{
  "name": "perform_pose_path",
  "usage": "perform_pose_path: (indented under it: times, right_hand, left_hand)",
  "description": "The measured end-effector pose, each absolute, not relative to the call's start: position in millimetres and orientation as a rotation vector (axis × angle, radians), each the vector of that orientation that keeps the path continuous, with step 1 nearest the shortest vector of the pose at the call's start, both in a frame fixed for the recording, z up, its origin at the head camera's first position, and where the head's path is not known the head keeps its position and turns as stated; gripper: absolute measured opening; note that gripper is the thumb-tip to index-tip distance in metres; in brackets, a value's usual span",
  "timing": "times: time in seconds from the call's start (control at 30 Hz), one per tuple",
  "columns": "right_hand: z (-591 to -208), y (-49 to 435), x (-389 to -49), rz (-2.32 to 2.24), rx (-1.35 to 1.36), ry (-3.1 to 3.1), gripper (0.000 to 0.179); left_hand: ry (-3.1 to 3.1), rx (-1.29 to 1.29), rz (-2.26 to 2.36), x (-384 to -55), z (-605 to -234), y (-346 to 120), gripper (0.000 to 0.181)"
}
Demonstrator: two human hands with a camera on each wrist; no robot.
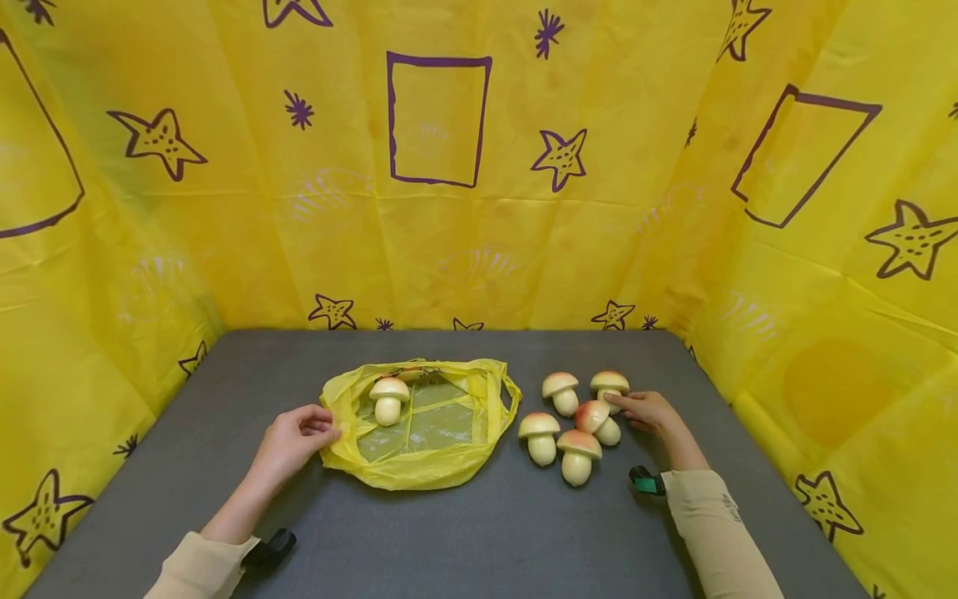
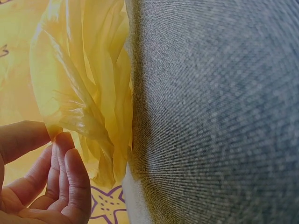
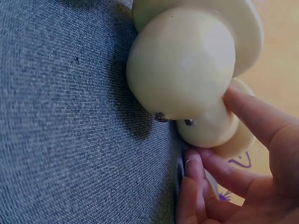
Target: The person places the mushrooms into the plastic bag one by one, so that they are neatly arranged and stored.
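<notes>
A yellow plastic bag (image 1: pixel 441 474) lies with its mouth spread wide on the grey table, and one toy mushroom (image 1: pixel 388 402) sits inside. My left hand (image 1: pixel 295 441) pinches the bag's left rim between thumb and fingertips; the left wrist view shows the crumpled yellow film (image 2: pixel 88 93) at those fingertips. To the bag's right, several toy mushrooms with reddish caps and cream stems are grouped. My right hand (image 1: pixel 651 416) has its thumb and fingers around the stem of the farthest-right mushroom (image 1: pixel 609 383). In the right wrist view a nearer mushroom (image 3: pixel 182 65) partly hides that stem.
Close to the right hand are the other loose mushrooms, among them a tilted one (image 1: pixel 597 420) and a front one (image 1: pixel 579 457). Yellow patterned cloth (image 1: pixel 479 249) walls the grey table (image 1: pixel 419 549) at the back and both sides. Dark straps sit at both wrists.
</notes>
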State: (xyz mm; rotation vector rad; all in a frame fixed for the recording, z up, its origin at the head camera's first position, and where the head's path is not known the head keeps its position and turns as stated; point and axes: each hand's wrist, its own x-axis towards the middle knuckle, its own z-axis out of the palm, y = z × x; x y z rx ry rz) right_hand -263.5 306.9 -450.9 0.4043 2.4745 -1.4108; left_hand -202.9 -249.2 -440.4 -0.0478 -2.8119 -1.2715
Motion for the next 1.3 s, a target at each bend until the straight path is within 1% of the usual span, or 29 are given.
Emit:
perform_pose_path:
  times: [0.3, 0.53, 0.6, 0.7, 0.83, 0.93, 1.07, 1.3]
  right_hand:
    - [-452.1, 307.3, -265.9, -1.422, 0.438, 2.476, 0.069]
    - [-449.2, 307.8, -264.0, -1.482, 0.443, 2.433, 0.075]
    - [-448.3, 308.5, -263.7, -1.543, 0.448, 2.399, 0.074]
    - [-446.8, 310.8, -263.0, -1.648, 0.438, 2.344, 0.072]
    - [-442.7, 315.9, -261.0, -1.785, 0.422, 2.255, 0.062]
    - [-437.6, 319.7, -258.0, -1.808, 0.389, 2.239, 0.060]
    - [-430.8, 322.5, -254.6, -1.792, 0.365, 2.260, 0.060]
    - [-420.7, 322.7, -251.9, -1.824, 0.339, 2.258, 0.053]
  left_hand:
    - [-2.808, -0.059, -1.261, -201.7, -439.0, -249.8, 0.028]
    - [-2.807, -0.054, -1.275, -201.2, -438.3, -249.2, 0.029]
    - [-2.807, -0.054, -1.279, -200.9, -437.8, -248.8, 0.029]
    - [-2.805, -0.052, -1.279, -200.6, -437.1, -248.3, 0.029]
    - [-2.808, -0.053, -1.281, -200.3, -436.7, -248.4, 0.029]
    - [-2.815, -0.049, -1.288, -200.3, -436.7, -248.9, 0.030]
    - [-2.816, -0.047, -1.294, -200.8, -436.2, -249.5, 0.031]
    - [-2.809, -0.051, -1.301, -201.7, -434.9, -248.9, 0.031]
